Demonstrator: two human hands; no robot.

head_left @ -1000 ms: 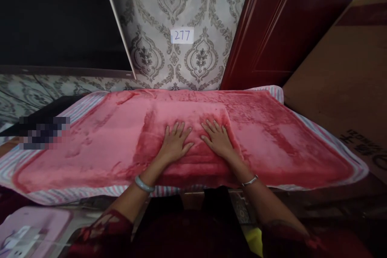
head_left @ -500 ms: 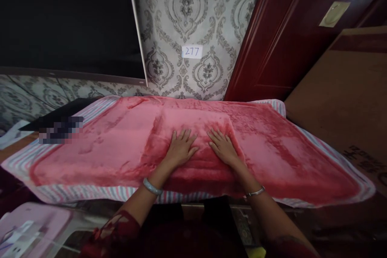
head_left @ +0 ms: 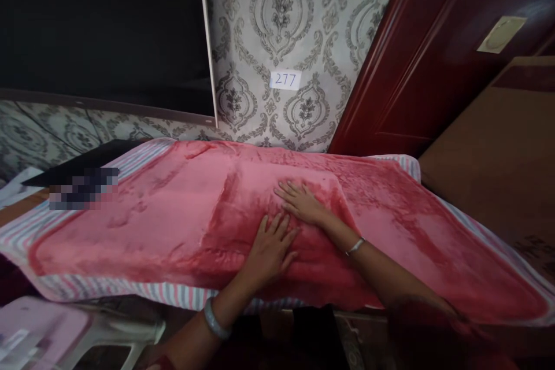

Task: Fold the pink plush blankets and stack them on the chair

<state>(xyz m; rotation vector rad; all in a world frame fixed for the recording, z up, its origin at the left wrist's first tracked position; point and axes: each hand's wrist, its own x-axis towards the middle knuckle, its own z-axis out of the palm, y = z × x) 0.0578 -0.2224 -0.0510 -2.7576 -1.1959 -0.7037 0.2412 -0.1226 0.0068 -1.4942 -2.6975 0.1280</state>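
A pink plush cloth lies spread out flat over a table, its far edge close to the patterned wall. Its pile looks thick and soft, pale and smooth in broad areas, deep rosy red where the nap is brushed the other way. A roughly rectangular patch in the middle shows the darker shade most, with streaks and mottling to its right and a few small creases toward the far left corner. Pink, grey and white stripes edge it; whether they are its own trim or a second cloth underneath is hard to tell. The left hand and right hand rest palm down on the middle patch, fingers extended, gripping nothing, the right one slightly farther forward. A cardboard box stands by the right end.
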